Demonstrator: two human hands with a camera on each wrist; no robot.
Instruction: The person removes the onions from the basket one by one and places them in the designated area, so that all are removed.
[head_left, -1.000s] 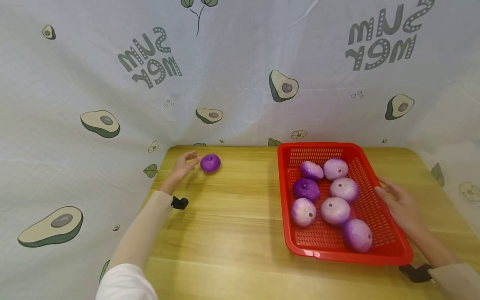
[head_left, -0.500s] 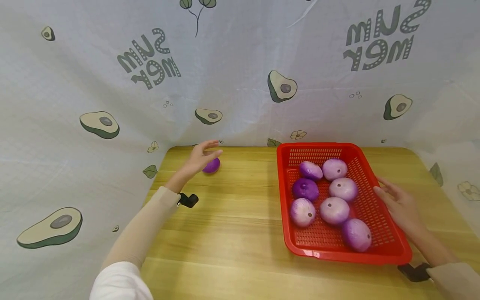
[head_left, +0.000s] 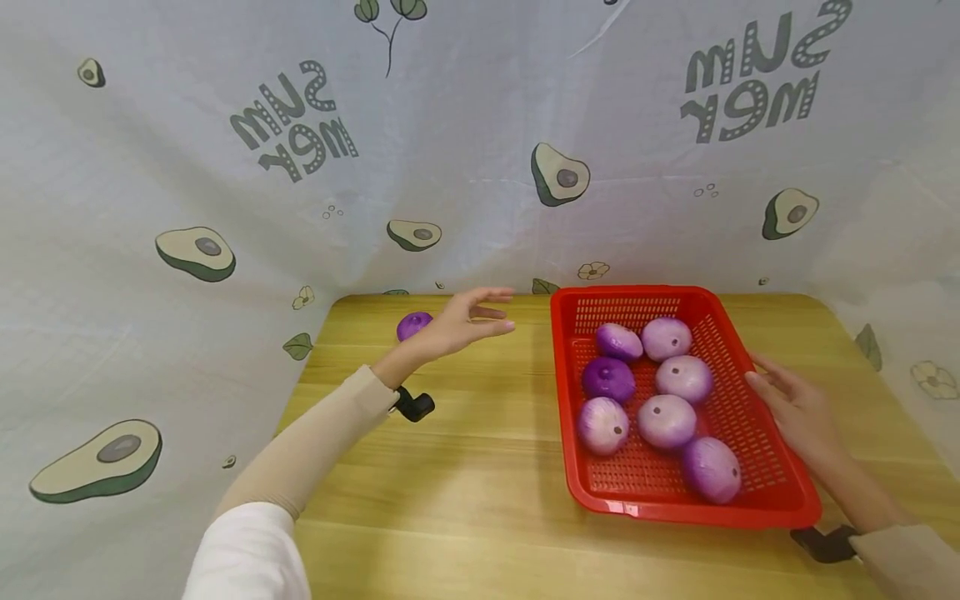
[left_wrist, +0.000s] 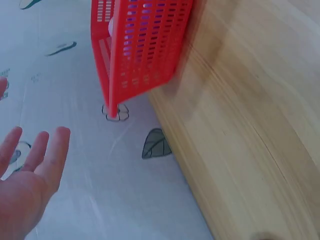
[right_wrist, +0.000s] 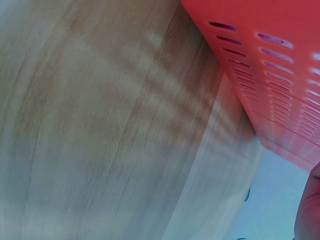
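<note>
A lone purple onion [head_left: 413,326] is seen at the far left of a wooden table [head_left: 465,450], before a printed cloth [head_left: 465,100], while a left hand [head_left: 461,323] is held up just to its right. The fingers of that hand are pointed right, away from the onion and toward a red basket [head_left: 690,515], by which the right side of the table is taken up. They are spread, with the thumb set apart on the near side, and nothing is held between them, as is borne out by the left wrist view. The gap between these fingertips and the basket's left rim is judged to be the relation on which any move turns; it is spanned by neither hand. No long axis is offered by the onion, which is rounded, but the basket is laid with its longer sides running from near to far, and seven onions [head_left: 667,421] are contained in it. The basket's right rim is touched by the right hand [head_left: 798,412] (whether it is pinched there cannot be told, the fingers being partly hidden). By the left hand the lone onion is more nearly approached, though it is placed beside the heel of that hand, left of the fingers.
</note>
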